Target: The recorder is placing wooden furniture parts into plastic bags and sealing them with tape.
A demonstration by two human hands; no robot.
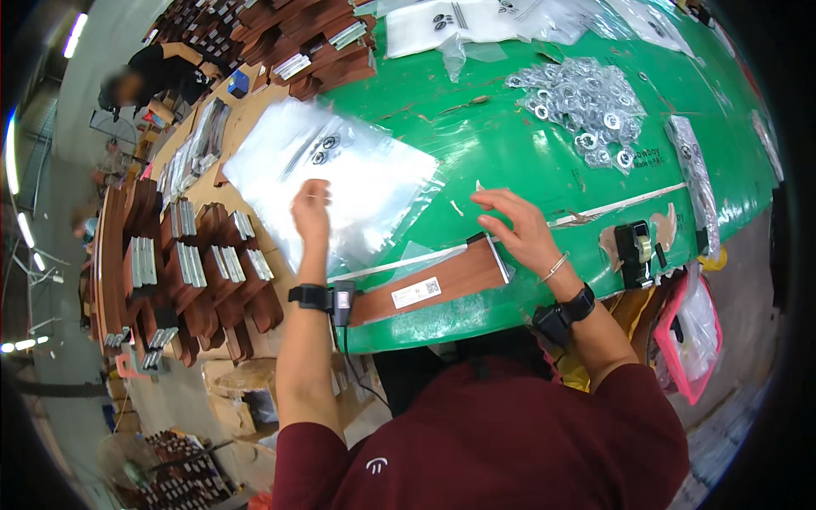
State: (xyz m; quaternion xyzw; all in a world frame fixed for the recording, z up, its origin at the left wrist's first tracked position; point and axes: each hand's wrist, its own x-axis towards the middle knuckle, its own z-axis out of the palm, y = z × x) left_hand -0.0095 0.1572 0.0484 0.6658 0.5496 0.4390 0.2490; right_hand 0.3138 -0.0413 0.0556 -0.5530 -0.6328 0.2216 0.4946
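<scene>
Left hand [313,208] over the fanned clear plastic bags [272,161], fingers curled inward, thumb side hard to read; cannot tell whether the fingertips pinch a bag edge or only rest on the film. Right hand [520,231] loosely spread: thumb and fingers apart, a clear gap between them, fingers pointing left above the green tabletop [450,127]. Bags lie beneath and around the left hand, their far edge reaching past its fingertips, their right corner between the two hands but short of the right one. Brown board [472,276], white label [416,293] upward, lies along the near table edge, between the forearms; its right end, with a pale metal strip [501,260], sits just below the right thumb, its left end beside the left wrist's strapped device [342,303]. Heap of small clear packets [578,106] with ring-shaped pieces lies beyond the right hand, well apart. Tape dispenser [631,255] to the right of that hand; a long wrapped strip [693,174] farther right. Stacked brown boards [191,310] off to the left.
</scene>
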